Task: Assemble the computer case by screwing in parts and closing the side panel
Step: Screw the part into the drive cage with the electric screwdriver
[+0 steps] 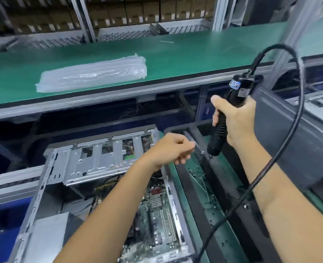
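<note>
Forearms crossed the lower frame above the open case [92,186], which lay below-left of both hands, long axis running away from camera. Right hand [234,118] gripped the driver [219,133], near-upright, tip down over the tray [204,179]. Left hand [174,149], nearer the case, had fingers curled at the driver tip; a pinched screw couldn't be made out.

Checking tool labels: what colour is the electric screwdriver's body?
Black, with a small blue label near its top, seen in the head view: electric screwdriver.
</note>
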